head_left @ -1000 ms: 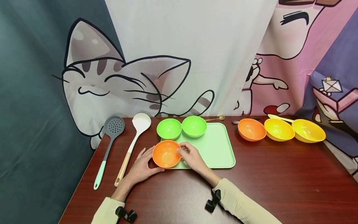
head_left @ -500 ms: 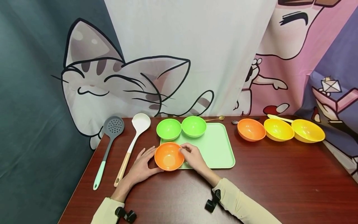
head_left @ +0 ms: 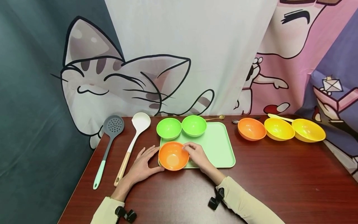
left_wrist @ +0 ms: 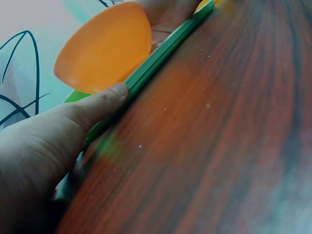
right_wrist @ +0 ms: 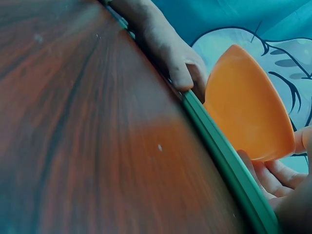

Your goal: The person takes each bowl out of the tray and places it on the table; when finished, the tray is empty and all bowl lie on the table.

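While cupping the orange bowl (head_left: 173, 156) from both sides, left hand (head_left: 141, 166) laid against its left wall with fingers fairly straight and thumb (left_wrist: 100, 102) touching the base by the tray edge, right hand (head_left: 198, 154) curled over the right rim, fingertips pinching it. Bowl upright, mouth facing up, round with no long axis to speak of, seated on the near left corner of the pale green tray (head_left: 218, 146), slightly overhanging its front edge. Two green bowls (head_left: 181, 127) side by side at the tray's far left, touching each other. Left of the tray, a white ladle (head_left: 133, 140) and a grey slotted spoon (head_left: 108, 142), both lying with handles toward the person. Right of the tray, a second orange bowl (head_left: 251, 129) and two yellow bowls (head_left: 293, 130) in a row; small spoons behind them. All on a dark red-brown wooden table (head_left: 279, 180). Behind, a hanging cloth (head_left: 117, 81) printed with a cartoon cat.
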`<state>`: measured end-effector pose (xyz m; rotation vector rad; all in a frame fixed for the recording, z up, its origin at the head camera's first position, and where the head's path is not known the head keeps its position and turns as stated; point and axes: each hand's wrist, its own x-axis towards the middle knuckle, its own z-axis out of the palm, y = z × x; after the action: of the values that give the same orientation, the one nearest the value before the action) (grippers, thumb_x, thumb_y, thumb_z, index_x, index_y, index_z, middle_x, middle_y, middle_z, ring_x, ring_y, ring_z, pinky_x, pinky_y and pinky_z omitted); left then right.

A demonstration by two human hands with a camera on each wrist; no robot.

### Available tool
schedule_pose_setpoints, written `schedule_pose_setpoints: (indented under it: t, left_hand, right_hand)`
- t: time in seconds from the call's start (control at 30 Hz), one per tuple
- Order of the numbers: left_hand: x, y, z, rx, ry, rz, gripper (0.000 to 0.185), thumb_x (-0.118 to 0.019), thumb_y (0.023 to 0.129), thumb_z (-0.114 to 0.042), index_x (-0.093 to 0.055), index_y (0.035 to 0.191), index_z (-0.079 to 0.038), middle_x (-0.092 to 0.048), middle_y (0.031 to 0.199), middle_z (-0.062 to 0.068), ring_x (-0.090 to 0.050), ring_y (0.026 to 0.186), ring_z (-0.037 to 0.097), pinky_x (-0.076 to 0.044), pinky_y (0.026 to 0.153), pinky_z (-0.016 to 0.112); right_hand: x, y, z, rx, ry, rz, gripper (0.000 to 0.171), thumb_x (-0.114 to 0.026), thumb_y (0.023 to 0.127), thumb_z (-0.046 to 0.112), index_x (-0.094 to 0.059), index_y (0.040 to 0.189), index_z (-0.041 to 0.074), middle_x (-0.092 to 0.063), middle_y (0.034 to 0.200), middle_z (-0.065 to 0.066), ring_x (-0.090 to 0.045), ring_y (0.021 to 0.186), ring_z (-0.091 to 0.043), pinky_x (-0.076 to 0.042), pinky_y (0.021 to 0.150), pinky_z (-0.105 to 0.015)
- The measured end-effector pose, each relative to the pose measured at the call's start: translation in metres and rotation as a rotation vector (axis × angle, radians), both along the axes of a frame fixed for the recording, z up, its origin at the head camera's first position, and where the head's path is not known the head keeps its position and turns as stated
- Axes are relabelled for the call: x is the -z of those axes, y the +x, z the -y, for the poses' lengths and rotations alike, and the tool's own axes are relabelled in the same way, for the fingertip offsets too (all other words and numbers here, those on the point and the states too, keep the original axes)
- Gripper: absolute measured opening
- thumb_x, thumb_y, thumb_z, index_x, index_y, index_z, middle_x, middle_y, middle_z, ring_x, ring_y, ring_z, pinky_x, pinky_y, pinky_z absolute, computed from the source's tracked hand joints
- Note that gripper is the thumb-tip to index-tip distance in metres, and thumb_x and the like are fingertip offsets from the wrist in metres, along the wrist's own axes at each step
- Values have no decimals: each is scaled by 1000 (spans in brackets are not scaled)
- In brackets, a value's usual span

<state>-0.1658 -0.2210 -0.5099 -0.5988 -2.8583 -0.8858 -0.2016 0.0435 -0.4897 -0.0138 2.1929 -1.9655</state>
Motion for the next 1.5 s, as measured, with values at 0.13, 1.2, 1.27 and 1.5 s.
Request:
schedule_pose_setpoints:
  t: [0.13, 1.2, 1.27, 1.5]
  left_hand:
    - [-1, 1, 1, 10, 10, -18, 90, -77, 77, -62, -46, 150, -20, -51, 151, 4, -38, 147, 28, -17, 123, 56]
    - [0, 1, 1, 16, 11, -23, 90, -75, 79, -61, -44, 152, -20, -48, 153, 6, -38, 147, 28, -16, 123, 56]
    - [0, 1, 1, 19, 7, -32, 90, -76, 79, -61, -44, 152, -20, -48, 153, 6, -38, 147, 28, -17, 122, 56]
    - [1, 3, 0, 21, 18, -29, 89, -76, 79, -61, -44, 152, -20, -49, 153, 5, -38, 147, 29, -17, 122, 57]
  right_hand:
    - [-1, 0, -8, 1, -24, 19, 22, -62, 89, 14, -71, 103, -1, -68, 89, 1, -57, 67, -6, -50, 60, -20]
    - [-10, 2, -97, 119, 38, 26, 32, -57, 98, 18, -63, 118, -6, -63, 110, -10, -61, 86, -5, -57, 71, -19]
    - [-11, 3, -107, 139, 58, 20, 34, -57, 99, 19, -63, 120, -6, -62, 117, -14, -61, 88, -4, -57, 73, -18]
    - [-13, 7, -129, 185, 94, 19, 33, -56, 100, 23, -63, 119, -3, -58, 129, -16, -61, 90, -2, -58, 74, -20]
